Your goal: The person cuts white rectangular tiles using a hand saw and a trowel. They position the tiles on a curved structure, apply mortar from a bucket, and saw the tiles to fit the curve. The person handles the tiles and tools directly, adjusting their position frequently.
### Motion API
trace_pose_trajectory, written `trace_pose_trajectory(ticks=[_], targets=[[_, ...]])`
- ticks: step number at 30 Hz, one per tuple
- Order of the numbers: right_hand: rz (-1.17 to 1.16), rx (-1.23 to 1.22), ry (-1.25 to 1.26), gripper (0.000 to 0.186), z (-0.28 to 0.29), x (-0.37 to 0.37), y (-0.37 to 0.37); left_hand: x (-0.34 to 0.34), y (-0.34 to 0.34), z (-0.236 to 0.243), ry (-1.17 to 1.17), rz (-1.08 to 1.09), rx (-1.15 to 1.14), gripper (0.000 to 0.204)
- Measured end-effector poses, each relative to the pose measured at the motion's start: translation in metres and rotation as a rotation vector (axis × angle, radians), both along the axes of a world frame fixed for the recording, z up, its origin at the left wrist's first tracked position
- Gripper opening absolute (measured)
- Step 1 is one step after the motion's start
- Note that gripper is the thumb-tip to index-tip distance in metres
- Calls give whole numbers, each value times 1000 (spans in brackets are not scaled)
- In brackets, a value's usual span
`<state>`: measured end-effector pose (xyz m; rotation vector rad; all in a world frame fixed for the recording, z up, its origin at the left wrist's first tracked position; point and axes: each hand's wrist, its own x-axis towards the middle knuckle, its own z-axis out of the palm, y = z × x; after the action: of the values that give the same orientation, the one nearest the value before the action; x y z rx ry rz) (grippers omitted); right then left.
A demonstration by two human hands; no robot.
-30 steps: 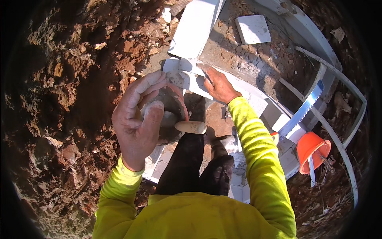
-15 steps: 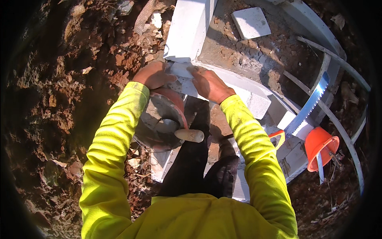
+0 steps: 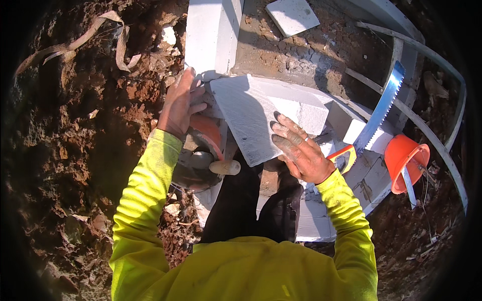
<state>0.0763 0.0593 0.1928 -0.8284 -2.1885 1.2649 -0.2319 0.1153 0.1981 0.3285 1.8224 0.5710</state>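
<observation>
Touching the pale block (image 3: pixel 243 120), the right hand (image 3: pixel 307 156) lies outstretched, grip unclear, while the left hand (image 3: pixel 179 104) stands open.

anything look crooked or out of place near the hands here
The pale block at the right hand looks askew: it sits angled across the low block wall, out of line with it. No clear spill stands out.

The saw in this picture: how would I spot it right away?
Start at the yellow right sleeve and follow it up to the right hand. Just right of that hand, the saw slants up and rightward, its orange-and-yellow handle lowest. A toothed, bluish blade sets it apart from the pale, toothless strips nearby.
</observation>
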Motion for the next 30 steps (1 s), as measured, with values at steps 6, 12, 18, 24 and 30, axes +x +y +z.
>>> trace_pose_trajectory(ticks=[6, 12, 18, 24, 30], targets=[[-297, -85, 207, 51, 23, 50, -51, 101, -14, 15, -813, 372, 151, 59], [-508, -74, 174, 26, 22, 103, -103, 191, -42, 0, -866, 321, 170, 47], [-1052, -87, -365, 73, -11, 168, -196, 239, -61, 0, -277, -148, 629, 79], [-985, -231, -700, 80, -66, 193, -244, 259, -68, -32, 284, -406, 827, 85], [-865, -176, -815, 67, -109, 203, -248, 262, -88, -44, 497, -578, 918, 107]])
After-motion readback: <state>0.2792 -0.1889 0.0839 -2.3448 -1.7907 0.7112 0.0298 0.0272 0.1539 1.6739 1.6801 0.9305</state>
